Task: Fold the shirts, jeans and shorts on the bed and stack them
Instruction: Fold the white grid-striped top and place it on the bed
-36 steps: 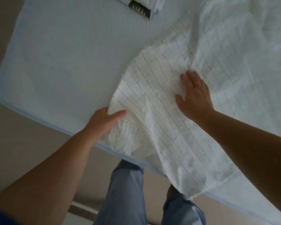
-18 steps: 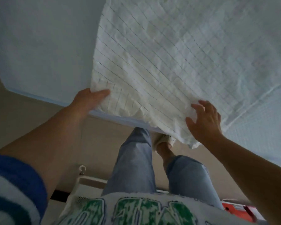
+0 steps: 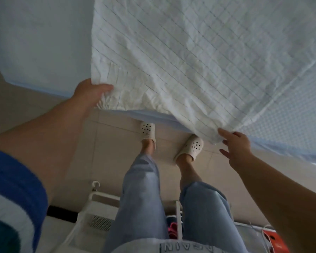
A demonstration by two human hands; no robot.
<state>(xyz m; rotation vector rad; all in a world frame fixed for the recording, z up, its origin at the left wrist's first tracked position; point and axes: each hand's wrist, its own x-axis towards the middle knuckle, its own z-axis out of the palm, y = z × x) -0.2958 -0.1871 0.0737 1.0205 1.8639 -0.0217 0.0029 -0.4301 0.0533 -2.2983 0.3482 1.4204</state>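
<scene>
- Left hand (image 3: 88, 94): grasps the near left corner of the white checked shirt (image 3: 181, 57), thumb on top of the bunched cloth.
- Right hand (image 3: 235, 147): fingers spread and relaxed, fingertips touching the near right corner of the shirt; no grip visible.
- Shirt: spread flat on the bed (image 3: 40, 42), its near hem hanging over the bed's edge.
- Below the hem: tiled floor (image 3: 113, 141), two feet in white perforated slippers (image 3: 147, 131), legs in light blue jeans (image 3: 140, 198).

Left hand (image 3: 88, 94) gripping checked shirt (image 3: 181, 57) hem; right hand (image 3: 236, 148) fingers (image 3: 223, 133) touching its corner, bed (image 3: 40, 42) edge
</scene>
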